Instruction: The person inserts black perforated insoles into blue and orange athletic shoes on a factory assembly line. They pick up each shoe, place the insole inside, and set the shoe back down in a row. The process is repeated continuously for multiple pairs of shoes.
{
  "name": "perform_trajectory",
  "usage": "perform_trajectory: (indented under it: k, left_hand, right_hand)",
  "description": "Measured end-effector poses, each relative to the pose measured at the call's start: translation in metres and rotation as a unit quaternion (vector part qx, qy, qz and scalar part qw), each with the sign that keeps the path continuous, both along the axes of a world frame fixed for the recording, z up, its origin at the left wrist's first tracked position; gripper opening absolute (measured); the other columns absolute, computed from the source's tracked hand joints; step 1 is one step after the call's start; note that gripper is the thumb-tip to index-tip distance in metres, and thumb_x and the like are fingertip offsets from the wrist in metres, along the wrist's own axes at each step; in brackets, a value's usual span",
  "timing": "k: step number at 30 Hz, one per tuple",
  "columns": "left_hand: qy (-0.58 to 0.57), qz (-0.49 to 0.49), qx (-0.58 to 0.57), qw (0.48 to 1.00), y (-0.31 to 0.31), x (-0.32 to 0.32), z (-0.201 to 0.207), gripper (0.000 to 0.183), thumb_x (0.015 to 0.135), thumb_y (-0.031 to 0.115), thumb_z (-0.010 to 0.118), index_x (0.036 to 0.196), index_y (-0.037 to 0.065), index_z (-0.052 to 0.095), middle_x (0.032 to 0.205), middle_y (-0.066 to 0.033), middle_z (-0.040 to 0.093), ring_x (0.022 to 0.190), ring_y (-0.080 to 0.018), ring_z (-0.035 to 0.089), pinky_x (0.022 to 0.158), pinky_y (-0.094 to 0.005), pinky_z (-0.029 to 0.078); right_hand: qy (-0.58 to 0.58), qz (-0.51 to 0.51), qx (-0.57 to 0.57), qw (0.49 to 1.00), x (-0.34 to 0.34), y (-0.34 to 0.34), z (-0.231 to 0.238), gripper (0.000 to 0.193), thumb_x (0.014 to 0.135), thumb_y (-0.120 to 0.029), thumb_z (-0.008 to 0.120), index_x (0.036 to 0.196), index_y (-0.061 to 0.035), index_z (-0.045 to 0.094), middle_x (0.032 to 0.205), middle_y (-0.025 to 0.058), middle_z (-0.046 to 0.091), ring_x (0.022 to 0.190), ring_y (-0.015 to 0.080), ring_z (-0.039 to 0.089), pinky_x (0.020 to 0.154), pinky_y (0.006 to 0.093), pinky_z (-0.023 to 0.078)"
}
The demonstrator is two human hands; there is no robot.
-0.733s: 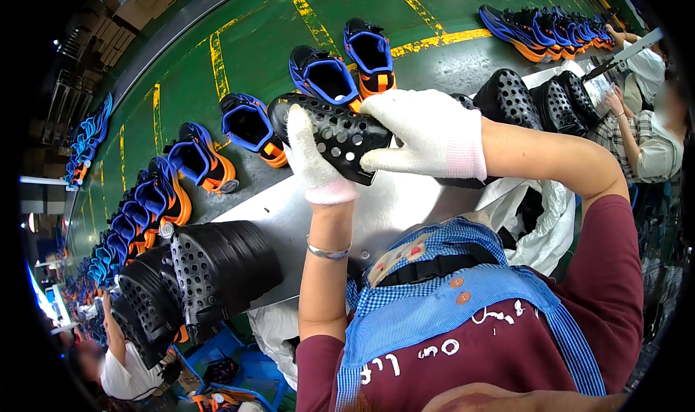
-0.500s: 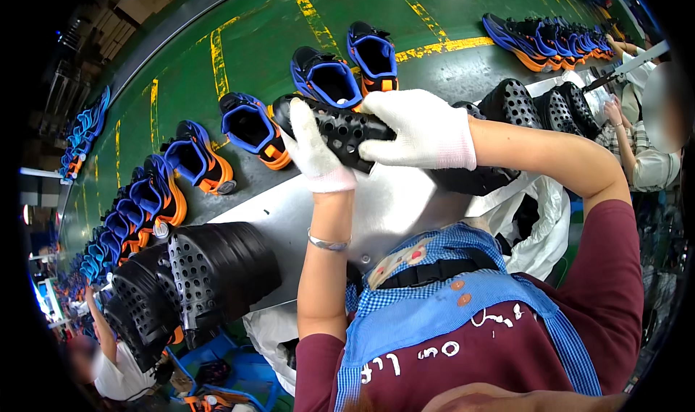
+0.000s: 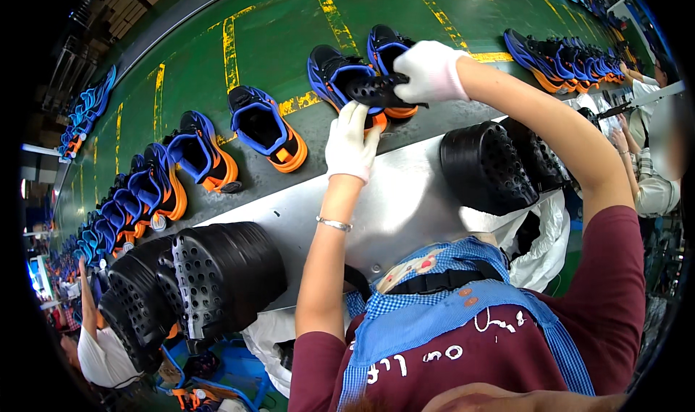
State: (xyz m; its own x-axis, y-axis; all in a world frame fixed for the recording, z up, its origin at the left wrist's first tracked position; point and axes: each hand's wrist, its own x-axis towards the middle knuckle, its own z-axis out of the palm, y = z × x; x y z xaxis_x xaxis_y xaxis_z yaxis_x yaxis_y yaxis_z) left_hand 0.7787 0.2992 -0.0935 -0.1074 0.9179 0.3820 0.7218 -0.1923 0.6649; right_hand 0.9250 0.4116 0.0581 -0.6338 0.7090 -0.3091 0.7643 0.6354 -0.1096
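My right hand (image 3: 428, 72), in a white glove, grips the rear end of a black perforated shoe insert (image 3: 371, 91). The insert's front end tips down into the opening of a black and blue sneaker (image 3: 326, 66) with an orange heel. My left hand (image 3: 350, 143), also gloved, has its fingers around that sneaker's heel; the fingertips are partly hidden behind the shoe. Just beyond my right hand stands another sneaker (image 3: 384, 44), partly covered by it. To the left another sneaker (image 3: 257, 126) stands with its opening facing me.
Sneakers line the green belt (image 3: 282, 21) on both sides. On the metal ledge (image 3: 340, 209) before me, nested black perforated inserts lie in stacks, one left (image 3: 239, 267) and one right (image 3: 481, 166). White bags (image 3: 546, 231) hang below. Co-workers are at both sides.
The insert, earlier between both hands above the ledge, is now in my right hand alone at the sneaker's opening. My left hand has let go of it and moved to the sneaker's heel.
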Motion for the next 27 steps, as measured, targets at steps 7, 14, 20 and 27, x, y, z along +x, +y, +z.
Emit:
perform_trajectory:
  k: [7,14,20,27]
  left_hand:
    - [0.014,0.048,-0.001,0.999,0.015,0.012,-0.006,0.022,0.081,0.017,0.066,0.102,0.009,0.065,0.107,-0.0068,0.062,0.097,-0.0293,0.059,0.082,-0.0407,0.051]
    - [0.040,0.021,-0.136,0.990,0.023,0.007,0.001,0.030,0.085,0.023,0.065,0.112,0.009,0.062,0.113,-0.0093,0.063,0.101,-0.0318,0.060,0.083,-0.0420,0.051]
    - [0.105,-0.071,-0.372,0.919,0.060,-0.006,0.022,0.044,0.087,0.041,0.062,0.115,0.007,0.066,0.115,-0.0147,0.066,0.107,-0.0323,0.063,0.089,-0.0401,0.051]
    - [0.109,-0.076,-0.461,0.878,0.073,-0.004,0.019,0.045,0.086,0.046,0.061,0.110,0.010,0.070,0.111,-0.0145,0.069,0.104,-0.0307,0.065,0.087,-0.0384,0.053]
  right_hand:
    - [-0.057,0.043,0.053,0.996,-0.058,0.005,-0.032,0.032,0.083,-0.028,0.057,0.086,0.0008,0.072,0.085,0.0246,0.069,0.081,0.0387,0.068,0.078,0.0436,0.054]
    - [0.028,-0.061,0.003,0.998,-0.083,0.021,-0.087,0.025,0.083,-0.010,0.062,0.105,-0.0004,0.070,0.108,0.0207,0.068,0.098,0.0352,0.067,0.084,0.0393,0.055]
    - [0.103,-0.141,-0.088,0.981,-0.094,0.028,-0.097,0.030,0.085,-0.017,0.061,0.110,-0.0021,0.068,0.113,0.0235,0.065,0.102,0.0372,0.064,0.087,0.0391,0.053]
    - [0.091,-0.152,-0.057,0.983,-0.103,0.039,-0.108,0.022,0.074,-0.002,0.068,0.096,-0.0017,0.071,0.102,0.0209,0.069,0.091,0.0340,0.069,0.076,0.0372,0.056]
